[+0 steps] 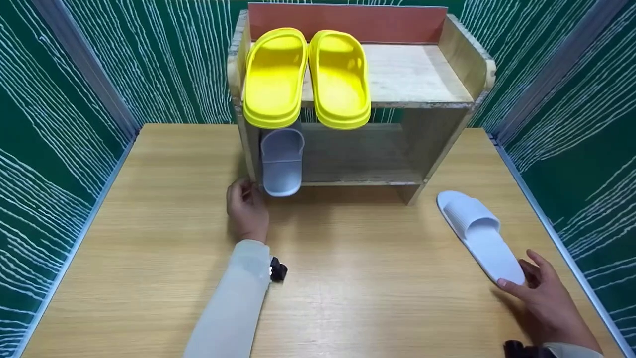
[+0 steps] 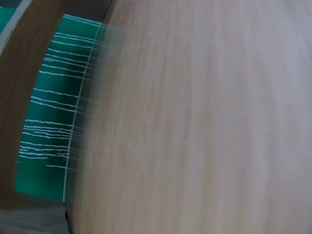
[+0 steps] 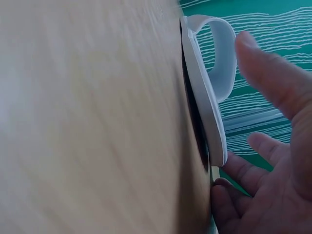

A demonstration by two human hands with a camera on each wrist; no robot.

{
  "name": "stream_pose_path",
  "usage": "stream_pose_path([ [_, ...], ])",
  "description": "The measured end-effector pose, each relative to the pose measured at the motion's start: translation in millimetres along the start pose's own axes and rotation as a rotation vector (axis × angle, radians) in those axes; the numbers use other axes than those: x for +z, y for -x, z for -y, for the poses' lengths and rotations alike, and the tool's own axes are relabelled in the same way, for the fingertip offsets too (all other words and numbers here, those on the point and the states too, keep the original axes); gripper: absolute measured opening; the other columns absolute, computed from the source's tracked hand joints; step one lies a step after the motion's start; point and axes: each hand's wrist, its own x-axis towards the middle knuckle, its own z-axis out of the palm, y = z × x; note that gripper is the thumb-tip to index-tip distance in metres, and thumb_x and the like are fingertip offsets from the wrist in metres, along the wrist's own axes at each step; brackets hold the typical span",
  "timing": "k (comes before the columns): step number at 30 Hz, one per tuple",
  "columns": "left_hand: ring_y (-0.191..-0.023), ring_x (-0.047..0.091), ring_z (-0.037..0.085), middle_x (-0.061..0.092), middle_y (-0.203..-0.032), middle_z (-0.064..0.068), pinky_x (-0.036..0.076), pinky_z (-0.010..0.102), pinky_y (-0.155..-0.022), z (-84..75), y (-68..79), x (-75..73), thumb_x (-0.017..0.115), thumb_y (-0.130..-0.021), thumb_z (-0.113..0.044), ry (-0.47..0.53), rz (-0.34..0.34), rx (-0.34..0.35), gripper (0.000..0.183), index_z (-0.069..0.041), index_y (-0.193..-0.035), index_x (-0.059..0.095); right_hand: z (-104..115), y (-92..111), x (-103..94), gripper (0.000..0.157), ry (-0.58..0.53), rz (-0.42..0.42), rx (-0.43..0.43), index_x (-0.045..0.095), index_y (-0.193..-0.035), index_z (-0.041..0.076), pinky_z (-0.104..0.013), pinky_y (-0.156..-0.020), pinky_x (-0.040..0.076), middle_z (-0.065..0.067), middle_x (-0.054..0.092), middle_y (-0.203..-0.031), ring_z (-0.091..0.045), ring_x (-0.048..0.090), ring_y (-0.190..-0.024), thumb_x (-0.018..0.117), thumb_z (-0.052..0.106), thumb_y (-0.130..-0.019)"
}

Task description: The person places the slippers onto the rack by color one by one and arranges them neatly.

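Observation:
In the head view my left hand [image 1: 247, 211] is at the foot of the wooden shoe rack [image 1: 417, 144], fingers curled at its left front leg. Just right of it, a grey slipper [image 1: 282, 171] stands on the lower shelf, its heel jutting past the front edge. On the table at right lies a white slipper [image 1: 477, 228], toe pointing away to the rack. My right hand [image 1: 549, 293] is at its heel. The right wrist view shows fingertips [image 3: 234, 165] at the heel of the slipper [image 3: 207, 102], with the thumb [image 3: 263, 68] stretched out above the sole.
Two yellow slippers [image 1: 276, 94] [image 1: 340, 94] sit side by side on the rack's upper shelf, at the left. Green walls [image 1: 586, 164] with white lines border the wooden table [image 1: 149, 209] on the left, right and back.

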Motion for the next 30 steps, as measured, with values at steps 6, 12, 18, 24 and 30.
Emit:
stream_pose_path([
  [6,-0.101,0.063,0.028,0.063,-0.107,0.02,0.056,0.035,-0.09,0.2,-0.7,0.7,0.062,-0.098,0.005,0.023,-0.01,-0.005,0.013,0.006,-0.111,0.066,6,-2,0.2,0.14,0.083,0.007,0.014,-0.019,-0.165,0.008,-0.075,-0.123,0.009,-0.034,-0.006,-0.169,-0.06,-0.002,-0.154,0.087,0.049,-0.084],
  [12,-0.103,0.063,0.028,0.063,-0.11,0.018,0.057,0.037,-0.092,-1.6,0.0,0.5,0.062,-0.1,0.004,0.01,0.007,-0.028,0.015,0.004,-0.115,0.066,10,-4,3.5,0.143,0.101,-0.018,0.067,-0.017,-0.166,0.01,-0.077,-0.12,0.01,-0.033,-0.006,-0.17,-0.062,0.001,-0.153,0.092,0.043,-0.08],
  [18,-0.106,0.064,0.027,0.063,-0.112,0.017,0.056,0.039,-0.095,-3.2,0.0,0.2,0.062,-0.101,0.003,-0.014,0.023,-0.05,0.016,0.003,-0.116,0.066,12,-4,6.6,0.137,0.095,-0.058,0.093,-0.015,-0.167,0.012,-0.076,-0.121,0.012,-0.032,-0.004,-0.171,-0.061,0.002,-0.154,0.092,0.032,-0.083],
  [24,-0.106,0.063,0.028,0.063,-0.111,0.017,0.056,0.039,-0.094,-4.2,0.0,-0.1,0.062,-0.101,0.002,-0.01,0.017,-0.043,0.014,0.003,-0.114,0.066,15,-6,9.3,0.136,0.149,-0.076,0.096,-0.013,-0.167,0.01,-0.077,-0.12,0.014,-0.034,-0.002,-0.17,-0.062,0.006,-0.153,0.091,0.031,-0.084],
  [30,-0.103,0.062,0.028,0.062,-0.108,0.018,0.054,0.035,-0.091,-2.3,-0.1,0.9,0.062,-0.1,0.004,0.019,0.006,-0.026,0.011,0.006,-0.11,0.066,17,-7,11.8,0.13,0.164,-0.106,0.119,-0.011,-0.167,0.008,-0.077,-0.119,0.014,-0.035,0.002,-0.169,-0.062,0.006,-0.153,0.089,0.023,-0.086],
])
